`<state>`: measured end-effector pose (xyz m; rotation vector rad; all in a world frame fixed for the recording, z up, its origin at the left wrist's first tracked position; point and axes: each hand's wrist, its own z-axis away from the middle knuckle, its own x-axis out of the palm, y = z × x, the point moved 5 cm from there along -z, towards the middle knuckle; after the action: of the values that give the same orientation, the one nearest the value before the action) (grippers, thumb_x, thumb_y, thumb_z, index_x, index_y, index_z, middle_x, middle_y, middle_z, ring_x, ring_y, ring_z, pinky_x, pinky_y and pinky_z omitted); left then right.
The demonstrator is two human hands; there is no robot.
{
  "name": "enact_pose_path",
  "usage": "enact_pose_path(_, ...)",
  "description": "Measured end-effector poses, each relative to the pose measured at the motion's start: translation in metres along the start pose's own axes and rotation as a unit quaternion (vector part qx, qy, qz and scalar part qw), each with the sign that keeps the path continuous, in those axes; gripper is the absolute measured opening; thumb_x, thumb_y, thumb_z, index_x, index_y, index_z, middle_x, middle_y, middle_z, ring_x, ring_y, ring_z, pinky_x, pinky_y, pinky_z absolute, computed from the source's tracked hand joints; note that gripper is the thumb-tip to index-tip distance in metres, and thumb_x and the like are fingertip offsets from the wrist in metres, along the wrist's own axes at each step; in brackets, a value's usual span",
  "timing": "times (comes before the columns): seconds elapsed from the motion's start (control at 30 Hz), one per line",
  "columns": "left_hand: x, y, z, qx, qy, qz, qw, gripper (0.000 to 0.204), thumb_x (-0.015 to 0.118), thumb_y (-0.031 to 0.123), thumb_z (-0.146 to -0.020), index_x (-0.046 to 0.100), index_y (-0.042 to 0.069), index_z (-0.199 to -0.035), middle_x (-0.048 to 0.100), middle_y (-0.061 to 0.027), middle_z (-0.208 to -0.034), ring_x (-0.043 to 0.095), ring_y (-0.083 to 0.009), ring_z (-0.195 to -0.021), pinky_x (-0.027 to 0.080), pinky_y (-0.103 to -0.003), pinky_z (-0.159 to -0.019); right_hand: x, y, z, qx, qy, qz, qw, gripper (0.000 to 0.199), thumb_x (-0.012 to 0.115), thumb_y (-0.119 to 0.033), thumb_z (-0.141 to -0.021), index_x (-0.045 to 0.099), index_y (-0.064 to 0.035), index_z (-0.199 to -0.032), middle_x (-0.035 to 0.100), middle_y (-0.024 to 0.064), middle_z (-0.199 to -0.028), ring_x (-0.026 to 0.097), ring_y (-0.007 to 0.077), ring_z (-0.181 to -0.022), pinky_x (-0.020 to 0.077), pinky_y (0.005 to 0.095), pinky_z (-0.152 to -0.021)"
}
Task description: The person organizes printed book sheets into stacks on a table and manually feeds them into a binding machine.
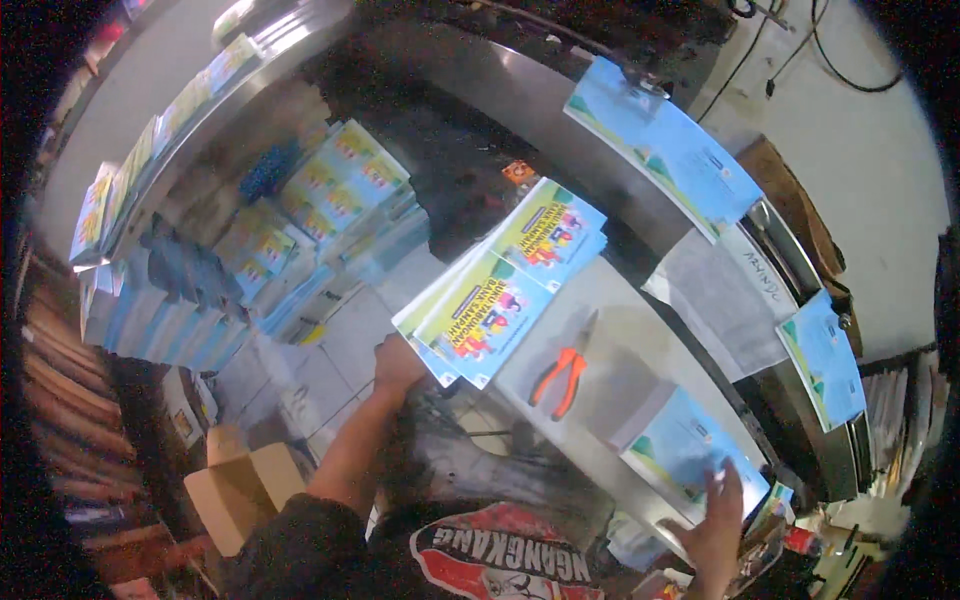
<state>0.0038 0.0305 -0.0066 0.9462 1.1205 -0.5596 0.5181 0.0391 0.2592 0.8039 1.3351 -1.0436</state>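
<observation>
A stack of printed sheets (505, 285), with yellow and blue cartoon covers, lies at a slant over the left end of a pale worktop. My left hand (400, 364) is closed at the stack's near left edge, its fingertips hidden by the sheets. To the right, a stack of blue printed sheets (680, 440) lies on the same worktop. My right hand (718, 525) is at its near edge, with thumb and fingers apart and fingertips over the top sheet. Pliers (562, 380) with orange handles lie between the two stacks.
Tall piles of printed sheets (345, 190) stand at the left above a tiled floor (340, 365). More blue sheets (665, 150) sit on a metal ledge beyond the worktop (620, 310). A white paper (725, 300) hangs there. Cardboard (245, 490) is at lower left.
</observation>
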Motion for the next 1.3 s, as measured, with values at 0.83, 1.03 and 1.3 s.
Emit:
enact_pose_path(0.83, 0.026, -0.018, -0.004, -0.028, -0.058, -0.037, 0.997, 0.038, 0.056, 0.036, -0.08, 0.066, 0.007, -0.102, 0.064, -0.0189, -0.096, 0.059, -0.0356, -0.089, 0.045, -0.047, -0.081, -0.088, 0.321, -0.038, 0.152, 0.383, -0.223, 0.883, 0.043, 0.044, -0.005, -0.09, 0.049, -0.002, -0.133, 0.053, 0.014, -0.133, 0.051, 0.0273, -0.122, 0.0401, 0.0352, -0.101)
enact_pose_path(1.03, 0.017, -0.01, -0.002, -0.019, -0.05, 0.017, 0.998, 0.042, 0.057, 0.04, -0.08, 0.065, 0.007, -0.106, 0.063, -0.0207, -0.1, 0.059, -0.0354, -0.092, 0.044, -0.045, -0.084, -0.034, 0.298, -0.01, 0.187, 0.227, -0.198, 0.935, 0.043, 0.043, 0.0, -0.087, 0.052, 0.0006, -0.129, 0.055, 0.017, -0.129, 0.05, 0.0309, -0.122, 0.0403, 0.0394, -0.101)
enact_pose_path(1.3, 0.011, 0.0, -0.005, -0.054, -0.082, 0.015, 0.995, 0.046, 0.055, 0.045, -0.081, 0.064, 0.011, -0.11, 0.063, -0.0196, -0.105, 0.058, -0.0354, -0.098, 0.046, -0.047, -0.085, -0.003, 0.017, -0.006, 0.022, 0.005, 0.066, 0.998, 0.089, 0.086, -0.025, -0.056, 0.044, 0.0, -0.131, 0.042, 0.021, -0.137, 0.041, 0.0357, -0.127, 0.0364, 0.0442, -0.104)
